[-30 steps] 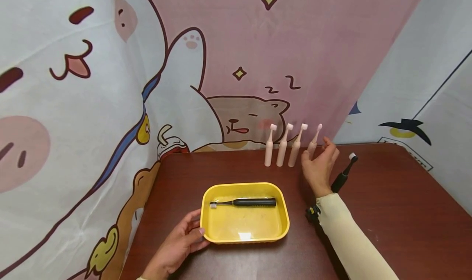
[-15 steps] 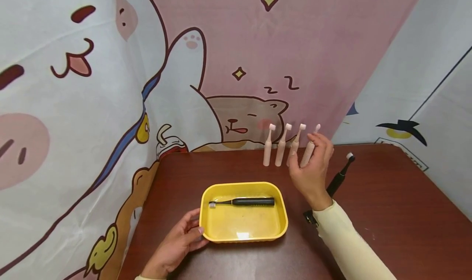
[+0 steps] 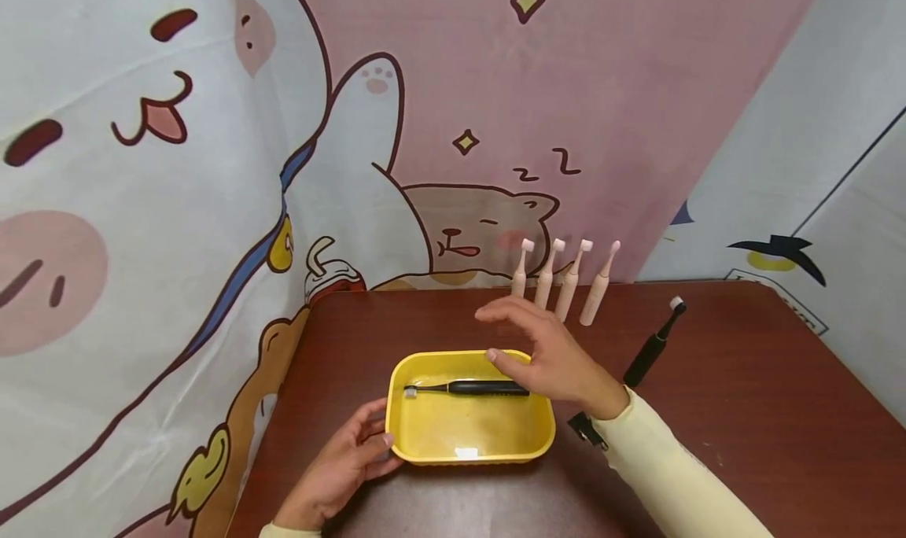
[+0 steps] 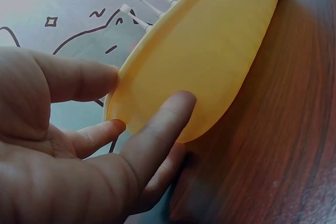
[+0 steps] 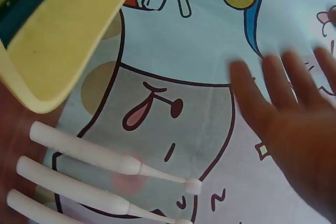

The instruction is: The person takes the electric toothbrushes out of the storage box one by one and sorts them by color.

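Note:
In the head view a yellow tray sits on the table with a black electric toothbrush lying inside along its back. My left hand rests at the tray's left end; in the left wrist view its fairly straight fingers and thumb touch the outer wall. My right hand holds nothing and hovers over the tray's back right corner, fingers extended and thumb apart. Behind it stand several pale pink electric toothbrushes in a row, the left ones partly hidden by the hand.
Another black electric toothbrush stands right of the row, partly near my right forearm. Close behind the row rises a cartoon-printed cloth, which also borders the left side of the brown table.
My right hand has left the rightmost pink toothbrush, moving left and toward me to above the tray. That brush still stands in the row. My left hand stays at the tray.

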Action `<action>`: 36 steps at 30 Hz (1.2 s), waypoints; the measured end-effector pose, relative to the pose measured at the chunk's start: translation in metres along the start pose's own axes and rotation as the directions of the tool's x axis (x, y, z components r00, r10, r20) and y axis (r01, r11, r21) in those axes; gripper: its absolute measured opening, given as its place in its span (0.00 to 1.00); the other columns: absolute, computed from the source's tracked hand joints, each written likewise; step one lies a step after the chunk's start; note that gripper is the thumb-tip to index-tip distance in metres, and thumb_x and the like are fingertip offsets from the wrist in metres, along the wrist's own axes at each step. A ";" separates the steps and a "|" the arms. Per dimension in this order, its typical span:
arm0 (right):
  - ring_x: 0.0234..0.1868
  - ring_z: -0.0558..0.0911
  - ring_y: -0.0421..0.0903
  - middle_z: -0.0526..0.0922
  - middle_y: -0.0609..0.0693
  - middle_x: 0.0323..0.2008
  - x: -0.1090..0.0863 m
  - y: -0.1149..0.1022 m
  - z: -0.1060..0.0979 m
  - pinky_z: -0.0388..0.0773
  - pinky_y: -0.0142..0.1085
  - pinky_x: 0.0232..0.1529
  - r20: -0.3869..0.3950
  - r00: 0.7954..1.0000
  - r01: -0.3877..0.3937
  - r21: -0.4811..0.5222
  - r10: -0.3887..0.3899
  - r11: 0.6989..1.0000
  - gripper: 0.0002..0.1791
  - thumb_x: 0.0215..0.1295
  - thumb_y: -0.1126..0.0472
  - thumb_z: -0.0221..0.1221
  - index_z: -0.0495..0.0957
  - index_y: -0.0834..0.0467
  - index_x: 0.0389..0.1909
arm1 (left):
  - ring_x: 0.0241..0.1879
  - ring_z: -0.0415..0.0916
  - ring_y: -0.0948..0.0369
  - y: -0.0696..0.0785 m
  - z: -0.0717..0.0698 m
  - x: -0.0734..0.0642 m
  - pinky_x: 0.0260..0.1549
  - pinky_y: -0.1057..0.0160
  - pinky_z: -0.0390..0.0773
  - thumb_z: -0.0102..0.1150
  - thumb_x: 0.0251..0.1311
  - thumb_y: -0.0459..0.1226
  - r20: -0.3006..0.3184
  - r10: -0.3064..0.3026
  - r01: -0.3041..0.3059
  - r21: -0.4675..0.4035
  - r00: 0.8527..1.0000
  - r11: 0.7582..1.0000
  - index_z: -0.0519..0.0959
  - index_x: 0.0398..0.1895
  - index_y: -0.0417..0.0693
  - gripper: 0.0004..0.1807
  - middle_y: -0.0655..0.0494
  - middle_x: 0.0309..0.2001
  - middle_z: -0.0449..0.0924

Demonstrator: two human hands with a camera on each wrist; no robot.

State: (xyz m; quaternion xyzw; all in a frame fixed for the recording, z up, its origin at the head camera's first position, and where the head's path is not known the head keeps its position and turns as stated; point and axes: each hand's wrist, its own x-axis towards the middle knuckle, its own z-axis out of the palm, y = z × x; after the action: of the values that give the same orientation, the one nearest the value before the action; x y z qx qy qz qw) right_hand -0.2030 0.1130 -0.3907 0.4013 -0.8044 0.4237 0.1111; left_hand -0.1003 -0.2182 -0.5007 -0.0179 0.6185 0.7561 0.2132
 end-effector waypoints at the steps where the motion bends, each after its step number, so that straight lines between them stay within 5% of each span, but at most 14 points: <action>1: 0.60 0.82 0.43 0.83 0.43 0.61 0.002 -0.001 -0.001 0.82 0.44 0.62 0.090 0.996 -0.012 0.015 0.011 1.000 0.26 0.66 0.61 0.70 0.79 0.47 0.65 | 0.61 0.79 0.50 0.000 0.000 0.000 0.57 0.50 0.85 0.54 0.77 0.33 -0.002 -0.002 0.002 0.001 1.000 1.000 0.48 0.83 0.40 0.38 0.27 0.75 0.59; 6: 0.59 0.83 0.45 0.83 0.42 0.59 0.010 0.005 0.006 0.85 0.43 0.56 0.421 0.903 -0.080 -0.036 0.088 0.996 0.25 0.70 0.60 0.65 0.78 0.45 0.66 | 0.60 0.80 0.50 0.000 -0.001 0.000 0.55 0.51 0.85 0.55 0.77 0.34 -0.007 -0.012 0.012 0.000 1.000 1.000 0.49 0.83 0.40 0.38 0.27 0.75 0.60; 10: 0.57 0.85 0.49 0.83 0.48 0.60 0.013 0.013 0.017 0.84 0.45 0.56 0.531 0.838 -0.054 -0.145 0.124 0.988 0.27 0.68 0.64 0.63 0.77 0.52 0.68 | 0.60 0.80 0.50 0.000 -0.002 0.001 0.56 0.51 0.85 0.55 0.77 0.34 -0.008 -0.013 0.013 -0.002 1.000 1.000 0.49 0.83 0.40 0.39 0.28 0.75 0.60; 15: 0.64 0.82 0.53 0.84 0.52 0.63 0.010 0.020 0.033 0.77 0.50 0.69 0.596 0.783 -0.005 -0.280 0.178 0.960 0.28 0.65 0.72 0.59 0.78 0.58 0.68 | 0.60 0.80 0.50 0.001 -0.002 0.001 0.56 0.51 0.85 0.57 0.77 0.35 -0.009 -0.018 0.018 0.002 1.000 1.000 0.49 0.83 0.40 0.39 0.28 0.74 0.61; 18: 0.62 0.82 0.48 0.85 0.50 0.58 0.006 0.023 0.040 0.77 0.46 0.68 0.617 0.764 0.035 -0.333 0.189 0.942 0.29 0.62 0.75 0.59 0.80 0.57 0.64 | 0.60 0.81 0.50 0.001 -0.001 0.001 0.56 0.50 0.85 0.57 0.77 0.35 -0.010 -0.019 0.019 0.006 1.000 1.000 0.49 0.83 0.40 0.39 0.28 0.73 0.62; 23: 0.51 0.82 0.43 0.85 0.49 0.49 -0.001 0.032 0.044 0.81 0.40 0.61 0.628 0.761 0.094 -0.355 0.163 0.930 0.26 0.58 0.77 0.63 0.82 0.56 0.57 | 0.60 0.81 0.50 0.000 -0.001 0.000 0.56 0.50 0.85 0.56 0.77 0.34 -0.012 -0.017 0.017 0.009 1.000 1.000 0.49 0.83 0.40 0.39 0.28 0.73 0.62; 31: 0.59 0.81 0.45 0.85 0.46 0.55 -0.008 0.046 0.053 0.77 0.40 0.67 0.627 0.750 0.086 -0.409 0.211 0.909 0.30 0.57 0.75 0.67 0.83 0.49 0.60 | 0.60 0.80 0.50 -0.001 -0.001 0.000 0.56 0.50 0.85 0.55 0.77 0.33 -0.011 -0.018 0.018 -0.005 1.000 1.000 0.49 0.83 0.40 0.39 0.27 0.74 0.60; 36: 0.56 0.80 0.44 0.87 0.40 0.52 -0.008 0.052 0.057 0.77 0.36 0.64 0.640 0.750 0.114 -0.373 0.166 0.921 0.32 0.55 0.75 0.68 0.85 0.44 0.57 | 0.60 0.80 0.50 0.000 -0.001 0.001 0.57 0.49 0.85 0.56 0.77 0.34 -0.014 -0.016 0.016 -0.002 1.000 1.000 0.49 0.83 0.40 0.39 0.27 0.73 0.61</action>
State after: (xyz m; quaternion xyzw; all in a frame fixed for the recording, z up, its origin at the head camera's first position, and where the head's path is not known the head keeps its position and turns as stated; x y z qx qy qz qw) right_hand -0.2272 0.0907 -0.4608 0.4829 -0.8644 0.0877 -0.1092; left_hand -0.1010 -0.2185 -0.5010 -0.0283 0.6192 0.7546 0.2152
